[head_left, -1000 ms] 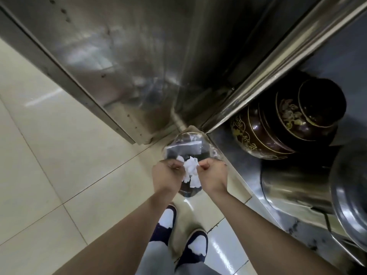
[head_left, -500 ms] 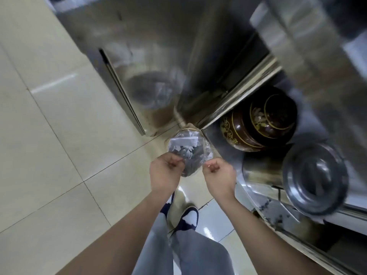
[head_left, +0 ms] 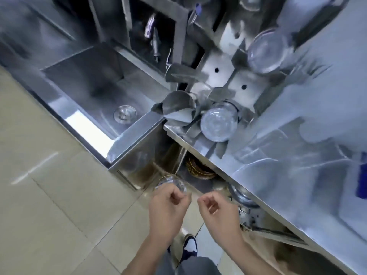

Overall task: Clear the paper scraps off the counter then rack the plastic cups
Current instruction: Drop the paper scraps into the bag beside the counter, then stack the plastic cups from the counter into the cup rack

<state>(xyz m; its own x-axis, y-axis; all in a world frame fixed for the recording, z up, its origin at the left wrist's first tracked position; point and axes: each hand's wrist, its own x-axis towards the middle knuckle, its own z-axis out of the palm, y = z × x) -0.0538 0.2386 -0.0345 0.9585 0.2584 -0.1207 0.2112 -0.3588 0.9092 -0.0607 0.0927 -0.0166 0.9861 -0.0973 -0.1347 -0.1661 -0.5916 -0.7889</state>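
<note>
My left hand (head_left: 168,207) and my right hand (head_left: 216,213) hang low over the floor, side by side, fingers curled in with nothing visible in either. Just beyond my left knuckles a clear bag-lined bin (head_left: 170,182) stands on the floor by the cabinet corner; its contents are too blurred to make out. One clear plastic cup (head_left: 218,124) sits on the steel counter (head_left: 297,161) near its left end. A second clear cup (head_left: 268,51) is farther back, against the metal rack (head_left: 228,76). I see no paper scraps on the counter.
A steel sink (head_left: 89,86) with a round drain (head_left: 125,114) lies to the left of the counter. A metal cup (head_left: 178,108) stands beside the near plastic cup. Brown patterned bowls (head_left: 198,168) sit under the counter. A blue object (head_left: 361,175) is at the right edge.
The white paper scraps that were between my fingers over the bin are gone from my hands. My hands have drawn apart and my view has swung up to take in the sink and counter.
</note>
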